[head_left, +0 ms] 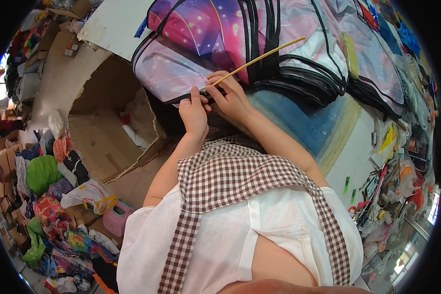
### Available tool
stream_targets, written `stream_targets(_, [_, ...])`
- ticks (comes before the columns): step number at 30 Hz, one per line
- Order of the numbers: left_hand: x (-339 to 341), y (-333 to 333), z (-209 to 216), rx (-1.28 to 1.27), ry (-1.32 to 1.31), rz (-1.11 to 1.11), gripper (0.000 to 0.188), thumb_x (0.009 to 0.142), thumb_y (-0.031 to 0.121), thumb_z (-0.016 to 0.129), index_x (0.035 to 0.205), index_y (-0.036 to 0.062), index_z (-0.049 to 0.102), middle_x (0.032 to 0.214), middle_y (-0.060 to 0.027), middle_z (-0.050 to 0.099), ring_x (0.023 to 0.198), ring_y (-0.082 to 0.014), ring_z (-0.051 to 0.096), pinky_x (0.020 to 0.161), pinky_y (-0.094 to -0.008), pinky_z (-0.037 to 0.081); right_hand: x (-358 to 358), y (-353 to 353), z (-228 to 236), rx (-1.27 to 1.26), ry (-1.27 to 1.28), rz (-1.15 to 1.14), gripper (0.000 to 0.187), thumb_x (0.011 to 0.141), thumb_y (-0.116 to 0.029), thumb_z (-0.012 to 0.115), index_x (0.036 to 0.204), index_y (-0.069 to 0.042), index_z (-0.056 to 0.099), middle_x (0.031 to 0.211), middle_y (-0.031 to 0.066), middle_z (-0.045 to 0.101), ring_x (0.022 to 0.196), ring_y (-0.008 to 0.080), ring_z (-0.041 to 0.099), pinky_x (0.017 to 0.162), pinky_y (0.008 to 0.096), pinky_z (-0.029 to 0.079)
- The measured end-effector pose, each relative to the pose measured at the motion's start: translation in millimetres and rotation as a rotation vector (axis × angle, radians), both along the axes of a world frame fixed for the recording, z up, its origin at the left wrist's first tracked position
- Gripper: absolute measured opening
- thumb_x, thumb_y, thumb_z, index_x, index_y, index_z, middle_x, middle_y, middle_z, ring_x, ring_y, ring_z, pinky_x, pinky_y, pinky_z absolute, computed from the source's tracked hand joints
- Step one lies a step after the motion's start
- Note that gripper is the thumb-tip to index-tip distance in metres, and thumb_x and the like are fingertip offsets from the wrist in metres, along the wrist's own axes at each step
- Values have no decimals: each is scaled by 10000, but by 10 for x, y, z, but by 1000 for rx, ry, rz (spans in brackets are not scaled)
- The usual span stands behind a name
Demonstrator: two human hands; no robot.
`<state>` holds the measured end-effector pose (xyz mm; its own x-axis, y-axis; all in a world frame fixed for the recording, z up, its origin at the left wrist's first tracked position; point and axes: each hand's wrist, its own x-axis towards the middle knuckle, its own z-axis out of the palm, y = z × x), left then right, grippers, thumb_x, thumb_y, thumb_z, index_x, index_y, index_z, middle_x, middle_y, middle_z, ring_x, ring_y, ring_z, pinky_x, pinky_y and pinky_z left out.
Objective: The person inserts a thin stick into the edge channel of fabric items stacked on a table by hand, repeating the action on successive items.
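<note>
A thin yellowish stick [269, 55] slants from between my fingers up to the right across the printed fabric. My right hand [231, 98] is closed, with thumb and fingers pinching the stick near its lower end. Close against it, my left hand [194, 113] is closed too, its thumb pressing on the black edging at the near corner of a pink and purple star-patterned fabric piece [169, 66]. The stick's lower tip lies right at that edging; whether it sits inside the edging is hidden by my fingers.
Stacked black-edged fabric pieces [311, 81] lie right of my hands, partly on a blue board [299, 122]. A yellow-green block [348, 55] rests on the pile. At left stands an open cardboard box [100, 142]. Bags and cloth crowd both sides, near a pink plastic stool [117, 219].
</note>
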<state>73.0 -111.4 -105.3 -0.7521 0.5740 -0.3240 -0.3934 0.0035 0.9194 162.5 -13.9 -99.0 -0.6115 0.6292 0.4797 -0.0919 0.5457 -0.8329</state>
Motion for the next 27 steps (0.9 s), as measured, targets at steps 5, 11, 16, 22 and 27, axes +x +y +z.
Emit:
stream_targets(5, [8, -42, 18, 73, -84, -34, 398, 972, 336, 570, 711, 35, 571, 578, -42, 554, 448, -106, 505, 425, -225, 371, 63, 29, 49, -1, 24, -35, 117, 897, -118, 626, 936, -9, 616, 1005, 137, 608, 967, 282, 592, 821, 348, 475])
stream_targets(11, [104, 75, 165, -55, -146, -165, 394, 971, 323, 569, 748, 1, 608, 567, -46, 559, 442, -110, 509, 436, -236, 388, 218, 94, 74, -90, 19, -111, 94, 922, -98, 605, 946, -9, 625, 1038, 117, 621, 996, 237, 600, 861, 321, 466])
stream_targets(16, [127, 101, 112, -40, -19, -155, 420, 984, 325, 544, 688, 27, 557, 540, -39, 532, 431, -106, 492, 417, -240, 378, 210, 113, -5, 14, 51, -115, 128, 907, -130, 623, 945, -8, 624, 1007, 113, 623, 965, 266, 601, 833, 340, 475])
stream_targets(22, [148, 140, 97, -65, -14, -125, 471, 987, 363, 530, 642, 42, 511, 521, -32, 508, 416, -105, 477, 395, -239, 361, 204, 100, -1, 27, 39, -109, 136, 906, -142, 624, 945, -11, 626, 1010, 122, 619, 977, 279, 596, 854, 354, 468])
stream_targets(27, [136, 136, 75, -51, -9, -127, 474, 985, 370, 533, 644, 41, 517, 522, -35, 511, 412, -105, 478, 385, -233, 351, 200, 82, 52, 65, -20, -105, 124, 901, -131, 623, 941, -14, 626, 1006, 127, 616, 972, 288, 594, 857, 356, 466])
